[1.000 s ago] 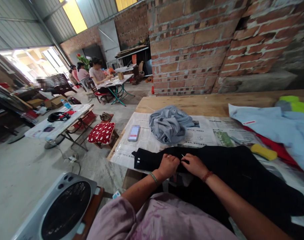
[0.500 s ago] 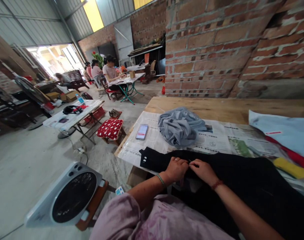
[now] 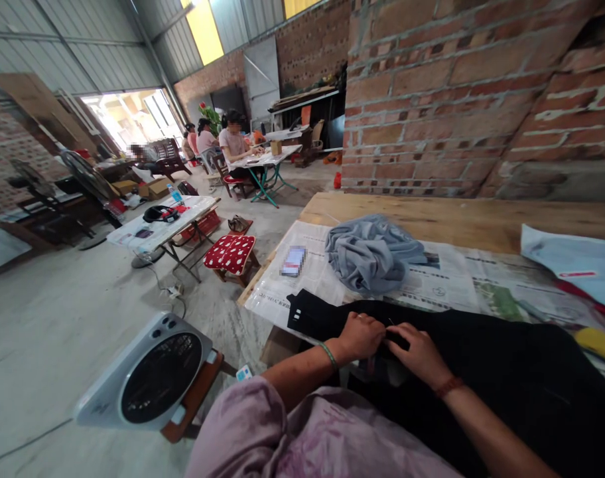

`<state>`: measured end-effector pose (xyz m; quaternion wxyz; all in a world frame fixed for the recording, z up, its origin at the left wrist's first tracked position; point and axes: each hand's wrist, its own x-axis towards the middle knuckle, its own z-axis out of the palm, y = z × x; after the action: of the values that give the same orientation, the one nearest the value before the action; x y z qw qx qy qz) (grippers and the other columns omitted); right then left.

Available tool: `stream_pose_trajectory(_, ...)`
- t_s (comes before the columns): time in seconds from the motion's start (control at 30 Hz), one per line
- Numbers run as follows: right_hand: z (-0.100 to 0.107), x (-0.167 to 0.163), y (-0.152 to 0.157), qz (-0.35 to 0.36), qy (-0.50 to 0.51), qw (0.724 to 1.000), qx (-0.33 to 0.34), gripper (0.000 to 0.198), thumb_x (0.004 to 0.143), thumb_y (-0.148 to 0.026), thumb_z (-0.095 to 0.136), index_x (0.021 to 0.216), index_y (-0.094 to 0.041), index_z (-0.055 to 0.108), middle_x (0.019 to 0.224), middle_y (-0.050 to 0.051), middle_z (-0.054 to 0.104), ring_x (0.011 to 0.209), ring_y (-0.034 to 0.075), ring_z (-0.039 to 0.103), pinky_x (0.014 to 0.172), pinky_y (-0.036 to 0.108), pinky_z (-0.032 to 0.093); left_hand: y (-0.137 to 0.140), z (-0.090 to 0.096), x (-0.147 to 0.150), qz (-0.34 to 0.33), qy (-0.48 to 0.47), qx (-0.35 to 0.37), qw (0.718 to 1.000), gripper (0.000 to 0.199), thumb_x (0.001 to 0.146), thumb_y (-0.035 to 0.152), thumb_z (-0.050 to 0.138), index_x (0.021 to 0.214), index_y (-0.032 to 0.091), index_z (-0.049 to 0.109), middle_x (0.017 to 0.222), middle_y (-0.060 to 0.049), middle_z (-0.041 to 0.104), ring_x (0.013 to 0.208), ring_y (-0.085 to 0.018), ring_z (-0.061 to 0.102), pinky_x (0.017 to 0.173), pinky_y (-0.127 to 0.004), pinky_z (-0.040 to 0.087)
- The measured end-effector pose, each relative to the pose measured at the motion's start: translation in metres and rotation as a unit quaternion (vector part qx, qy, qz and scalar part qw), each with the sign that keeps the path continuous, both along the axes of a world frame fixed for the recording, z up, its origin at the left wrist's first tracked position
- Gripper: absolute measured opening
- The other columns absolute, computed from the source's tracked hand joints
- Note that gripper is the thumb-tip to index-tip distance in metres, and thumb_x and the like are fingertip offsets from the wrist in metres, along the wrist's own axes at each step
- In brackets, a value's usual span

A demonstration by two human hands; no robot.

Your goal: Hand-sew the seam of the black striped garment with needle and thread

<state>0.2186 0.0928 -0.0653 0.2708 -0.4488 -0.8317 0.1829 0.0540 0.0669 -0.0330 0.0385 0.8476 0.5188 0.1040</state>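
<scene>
At the surface (image 3: pixel 481 216)'s front edge, left hand (image 3: pixel 363 336): palm down, grip closed on black cloth (image 3: pixel 474 342). Right hand (image 3: pixel 418 355): fingers bent inward; grip unclear from here.

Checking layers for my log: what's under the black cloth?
Newspaper bordering the black cloth apparently runs beneath it; anything else underneath is covered and cannot be seen.

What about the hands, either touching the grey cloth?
No, left hand and right hand are both on the black fabric, with the grey cloth beyond them.
</scene>
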Motion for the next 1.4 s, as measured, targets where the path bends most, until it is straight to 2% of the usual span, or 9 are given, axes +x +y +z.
stream_pose_trajectory(0.2,-0.012,0.007,0.007,-0.006,-0.005,1.000,-0.017,0.025,0.071,-0.027,0.047,0.085,-0.020,0.065,0.087,0.008,0.064,0.084,0.023,0.061,0.074,0.038,0.045,0.000,0.004,-0.002,-0.022,0.022,0.004,1.000,0.020,0.088,0.023,0.038,0.089,0.015,0.056,0.085,-0.007,0.063,0.083,-0.019,0.058,0.075,-0.034,0.038)
stream_pose_trajectory(0.33,-0.001,0.011,0.005,-0.022,0.027,0.997,-0.065,0.021,0.071,-0.030,0.050,0.079,-0.019,0.066,0.084,0.007,0.064,0.080,0.021,0.061,0.075,0.035,0.047,0.004,0.002,-0.003,-0.024,0.011,-0.014,1.000,0.023,0.090,0.024,0.037,0.093,0.015,0.057,0.085,-0.007,0.063,0.084,-0.019,0.058,0.076,-0.033,0.040)
stream_pose_trajectory(0.47,0.012,0.011,0.004,-0.034,0.067,0.994,-0.083,0.018,0.070,-0.025,0.052,0.079,-0.019,0.066,0.083,0.006,0.063,0.079,0.019,0.061,0.075,0.031,0.047,0.010,-0.002,-0.003,-0.007,-0.071,-0.009,0.997,0.019,0.088,0.021,0.041,0.086,0.016,0.060,0.085,-0.005,0.064,0.085,-0.017,0.057,0.079,-0.029,0.042)
stream_pose_trajectory(0.6,0.013,0.011,0.004,-0.041,0.098,0.990,-0.089,0.014,0.068,-0.022,0.054,0.076,-0.019,0.065,0.080,0.004,0.062,0.076,0.017,0.060,0.074,0.030,0.047,0.011,-0.003,-0.002,0.017,-0.130,-0.013,0.991,0.018,0.087,0.020,0.044,0.084,0.016,0.061,0.084,-0.005,0.063,0.083,-0.015,0.056,0.077,-0.026,0.044)
stream_pose_trajectory(0.73,0.013,0.013,0.004,-0.029,0.117,0.989,-0.089,0.013,0.068,-0.022,0.056,0.078,-0.019,0.064,0.080,0.003,0.062,0.078,0.017,0.059,0.075,0.031,0.046,0.009,-0.005,-0.003,0.008,-0.142,-0.021,0.990,0.017,0.086,0.019,0.044,0.085,0.016,0.061,0.084,-0.005,0.064,0.082,-0.015,0.057,0.077,-0.026,0.046)
stream_pose_trajectory(1.07,0.021,0.021,0.000,0.014,0.139,0.986,-0.088,0.028,0.064,-0.016,0.053,0.092,-0.017,0.060,0.090,0.005,0.059,0.086,0.018,0.057,0.081,0.032,0.046,0.010,-0.016,-0.004,0.009,-0.159,0.003,0.987,0.015,0.085,0.018,0.045,0.084,0.017,0.060,0.084,-0.004,0.064,0.083,-0.015,0.058,0.079,-0.026,0.047)
stream_pose_trajectory(1.13,0.020,0.023,0.003,-0.009,0.163,0.983,-0.086,0.024,0.069,-0.019,0.049,0.089,-0.018,0.061,0.088,0.005,0.059,0.085,0.017,0.057,0.080,0.031,0.046,0.010,-0.016,-0.005,0.010,-0.166,-0.002,0.986,0.015,0.086,0.018,0.045,0.084,0.017,0.060,0.083,-0.004,0.064,0.082,-0.015,0.059,0.078,-0.026,0.047)
stream_pose_trajectory(1.27,0.018,0.026,0.012,-0.113,0.225,0.962,-0.103,0.023,0.075,-0.025,0.041,0.081,-0.019,0.062,0.084,0.005,0.060,0.075,0.016,0.059,0.072,0.030,0.048,0.009,-0.016,-0.006,0.009,-0.172,0.002,0.985,0.015,0.086,0.019,0.044,0.085,0.016,0.059,0.082,-0.005,0.064,0.082,-0.015,0.058,0.078,-0.026,0.046)
stream_pose_trajectory(1.4,0.017,0.027,0.019,-0.109,0.244,0.954,-0.139,0.026,0.076,-0.028,0.041,0.086,-0.019,0.063,0.084,0.004,0.059,0.066,0.013,0.060,0.066,0.027,0.048,0.009,-0.017,-0.007,0.002,-0.181,0.015,0.983,0.015,0.086,0.019,0.045,0.083,0.017,0.059,0.080,-0.004,0.063,0.081,-0.015,0.057,0.077,-0.026,0.046)
